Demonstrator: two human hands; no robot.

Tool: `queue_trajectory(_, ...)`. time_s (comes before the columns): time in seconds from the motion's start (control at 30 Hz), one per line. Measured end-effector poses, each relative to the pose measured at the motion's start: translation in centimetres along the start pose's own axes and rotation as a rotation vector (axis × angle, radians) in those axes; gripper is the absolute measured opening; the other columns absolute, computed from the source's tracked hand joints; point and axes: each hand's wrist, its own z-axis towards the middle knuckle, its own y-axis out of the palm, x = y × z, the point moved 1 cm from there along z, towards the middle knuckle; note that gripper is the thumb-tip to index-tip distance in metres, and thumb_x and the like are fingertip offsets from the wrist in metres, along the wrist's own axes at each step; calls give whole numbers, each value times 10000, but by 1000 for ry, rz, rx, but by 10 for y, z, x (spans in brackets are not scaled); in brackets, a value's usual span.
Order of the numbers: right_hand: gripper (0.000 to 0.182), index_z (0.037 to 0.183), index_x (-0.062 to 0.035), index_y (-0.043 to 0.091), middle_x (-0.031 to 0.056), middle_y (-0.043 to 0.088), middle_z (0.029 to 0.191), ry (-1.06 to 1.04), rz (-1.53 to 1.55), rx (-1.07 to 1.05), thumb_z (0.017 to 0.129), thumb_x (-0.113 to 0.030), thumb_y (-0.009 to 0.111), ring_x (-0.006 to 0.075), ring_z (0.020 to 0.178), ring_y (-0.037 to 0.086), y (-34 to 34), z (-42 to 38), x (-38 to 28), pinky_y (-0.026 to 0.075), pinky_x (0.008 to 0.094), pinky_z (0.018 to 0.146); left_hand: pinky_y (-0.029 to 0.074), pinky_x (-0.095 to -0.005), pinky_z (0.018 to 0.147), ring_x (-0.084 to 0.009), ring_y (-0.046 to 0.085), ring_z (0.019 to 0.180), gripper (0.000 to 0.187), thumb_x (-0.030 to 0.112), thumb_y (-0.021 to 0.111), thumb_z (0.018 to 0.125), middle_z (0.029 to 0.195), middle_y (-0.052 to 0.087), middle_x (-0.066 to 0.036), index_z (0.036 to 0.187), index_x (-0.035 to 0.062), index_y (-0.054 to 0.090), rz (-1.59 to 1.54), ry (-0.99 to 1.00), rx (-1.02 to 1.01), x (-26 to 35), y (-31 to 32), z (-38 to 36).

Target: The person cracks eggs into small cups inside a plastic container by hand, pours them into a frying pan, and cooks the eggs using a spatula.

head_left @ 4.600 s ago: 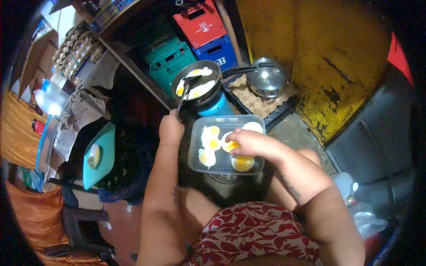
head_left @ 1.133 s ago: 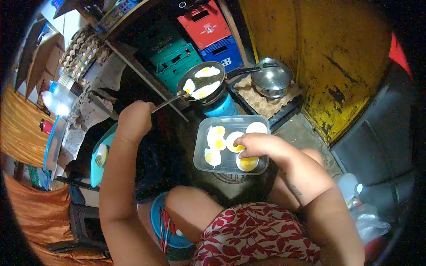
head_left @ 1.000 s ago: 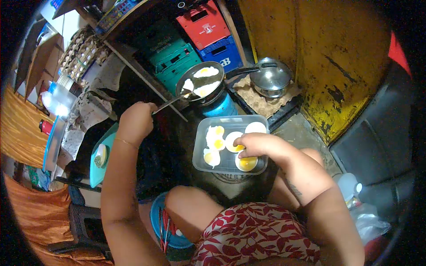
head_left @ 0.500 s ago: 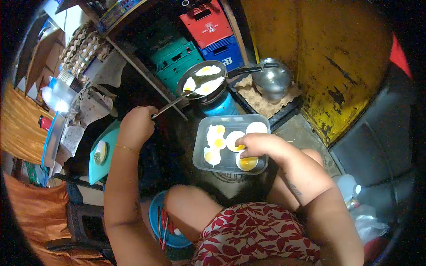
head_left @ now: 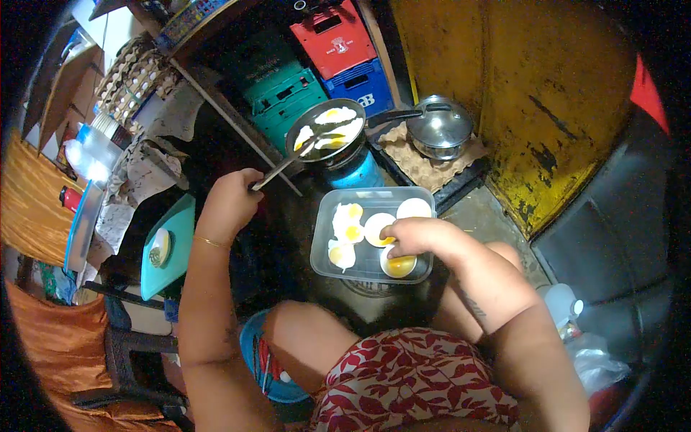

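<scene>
My left hand (head_left: 237,194) is closed round the handle of a metal turner (head_left: 277,171), whose far end is in a dark frying pan (head_left: 296,129). Several frying eggs (head_left: 337,115) lie in that pan, on a blue burner (head_left: 360,173). My right hand (head_left: 407,236) reaches over the right part of a clear plastic container (head_left: 317,252), its fingers curled at small white cups (head_left: 398,265) with yellow in them. Whether the fingers grip a cup is hard to tell. Fried eggs (head_left: 348,223) lie in the container's left half.
A lidded steel pot (head_left: 440,129) stands on cardboard at the right of the pan. Behind are red (head_left: 335,43), blue (head_left: 363,90) and green crates (head_left: 288,101). Egg trays (head_left: 129,83) and a turquoise tray (head_left: 180,237) are at left; a yellow metal panel (head_left: 540,108) stands at right.
The turner has moved further into the pan, toward the middle eggs, and my left hand has shifted slightly right. My right hand has stayed nearly in place over the cups.
</scene>
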Motion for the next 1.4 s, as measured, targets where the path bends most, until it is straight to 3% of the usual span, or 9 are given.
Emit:
queue_trajectory(0.17,554,1280,-61,582,199,649,1166,10,-18,-34,810,-323,714,356,1086,617,-1,0,2,478,410,937,502,-400,892,-374,646,1011,358,105,692,807,1052,681,-209,1157,37,658,-72,-52,77,-19,13,-2)
queue_trajectory(0.27,567,1290,-64,576,194,649,1172,13,-18,-27,810,-331,715,356,1087,616,0,0,3,477,411,939,520,-379,820,-319,678,922,353,108,678,836,1003,694,-200,1174,14,638,-192,-121,90,-39,45,5)
queue_trajectory(0.37,578,1294,-90,580,181,654,1180,3,-22,-25,801,-354,724,356,1091,620,6,5,7,483,412,944,491,-306,619,-150,590,688,333,92,650,867,862,655,-90,1181,-14,618,-566,-348,49,-25,61,-2)
queue_trajectory(0.47,582,1296,-115,585,171,657,1190,19,-39,-39,794,-371,729,355,1098,623,4,3,1,489,411,948,493,-311,613,-152,588,676,335,87,649,869,864,652,-81,1186,-15,614,-745,-366,10,-34,91,0)
queue_trajectory(0.57,581,1297,-115,585,172,655,1194,34,-45,-47,795,-370,726,356,1100,622,4,2,-1,488,412,949,486,-308,599,-142,584,658,323,78,641,874,842,652,-86,1181,-21,615,-704,-339,39,-36,108,-3)
queue_trajectory(0.93,583,1294,-104,587,168,656,1195,29,-37,-60,792,-368,725,348,1103,622,5,4,0,483,407,957,434,-261,527,-111,531,592,297,88,588,914,746,597,-47,1200,8,590,-906,-456,21,-14,98,-46)
queue_trajectory(1.13,593,1299,-101,582,173,657,1191,35,-33,-68,788,-366,726,351,1098,623,7,4,-3,483,408,955,394,-219,447,-82,490,548,308,147,523,974,734,575,-17,1263,41,529,-1221,-597,33,-12,124,-15)
queue_trajectory(1.4,608,1313,-104,569,174,655,1192,49,-57,-86,789,-368,728,352,1100,621,6,3,0,483,408,952,407,-209,434,-75,493,549,272,156,494,995,748,587,-40,1227,15,512,-1284,-606,-8,-13,155,5)
